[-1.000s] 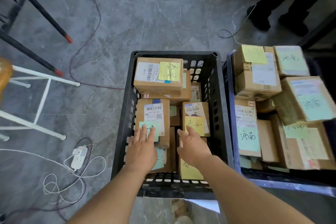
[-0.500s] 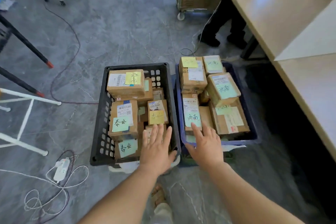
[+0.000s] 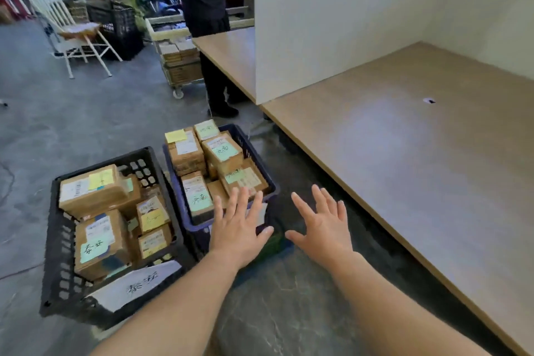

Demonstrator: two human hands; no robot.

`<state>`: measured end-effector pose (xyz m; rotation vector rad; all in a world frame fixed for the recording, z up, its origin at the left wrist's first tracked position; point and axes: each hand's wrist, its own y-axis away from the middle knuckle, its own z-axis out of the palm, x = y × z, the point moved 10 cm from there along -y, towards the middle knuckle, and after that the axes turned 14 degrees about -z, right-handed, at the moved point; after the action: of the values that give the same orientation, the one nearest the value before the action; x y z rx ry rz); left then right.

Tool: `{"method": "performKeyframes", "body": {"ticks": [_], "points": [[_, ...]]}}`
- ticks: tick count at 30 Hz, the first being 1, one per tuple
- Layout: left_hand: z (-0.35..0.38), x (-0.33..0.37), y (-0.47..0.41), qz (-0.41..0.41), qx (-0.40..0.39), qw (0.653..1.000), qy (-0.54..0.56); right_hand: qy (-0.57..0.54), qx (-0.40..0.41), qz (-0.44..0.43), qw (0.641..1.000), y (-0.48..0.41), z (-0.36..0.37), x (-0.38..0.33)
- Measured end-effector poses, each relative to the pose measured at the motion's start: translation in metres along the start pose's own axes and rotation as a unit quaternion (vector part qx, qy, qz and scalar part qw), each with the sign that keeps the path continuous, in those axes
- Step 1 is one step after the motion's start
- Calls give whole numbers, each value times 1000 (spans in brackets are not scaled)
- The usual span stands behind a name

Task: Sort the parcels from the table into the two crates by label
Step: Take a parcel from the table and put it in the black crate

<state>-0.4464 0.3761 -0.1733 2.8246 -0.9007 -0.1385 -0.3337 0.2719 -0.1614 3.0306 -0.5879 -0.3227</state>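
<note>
Down on the floor at nine o'clock of the table (image 3: pixel 404 159), parcels (image 3: pixel 92 192) fill both crates while two bare hands hover.
Left hand (image 3: pixel 239 230) hangs over the near rim of the blue crate (image 3: pixel 196 233), right hand (image 3: pixel 322 225) just beside it at three o'clock, both with fingers spread wide, holding nothing. Black crate (image 3: pixel 55 240) sits at eight o'clock. These small taped cardboard boxes look light and stiff; I'd grip one across its short sides, clear of the sticky notes (image 3: pixel 100 179).

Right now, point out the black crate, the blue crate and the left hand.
black crate (image 3: pixel 57 254), head view, left wall.
blue crate (image 3: pixel 257 157), head view, right rim.
left hand (image 3: pixel 239 237), head view, back of hand.
</note>
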Motion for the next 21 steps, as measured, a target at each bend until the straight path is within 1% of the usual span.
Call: {"method": "performKeyframes", "body": {"ticks": [4,10,14,18,21], "points": [[-19,79,32,54,37,998,-16,-12,30,54,998,66,-31,61],[-30,199,81,151,59,986,-31,-1,80,148,986,167,-69,141],[-41,269,114,221,76,971,-48,20,99,215,971,228,-83,189],[-41,327,138,281,90,952,-81,30,114,267,956,277,-94,222],[-34,372,155,323,87,938,-86,26,126,309,942,314,-99,247]]}}
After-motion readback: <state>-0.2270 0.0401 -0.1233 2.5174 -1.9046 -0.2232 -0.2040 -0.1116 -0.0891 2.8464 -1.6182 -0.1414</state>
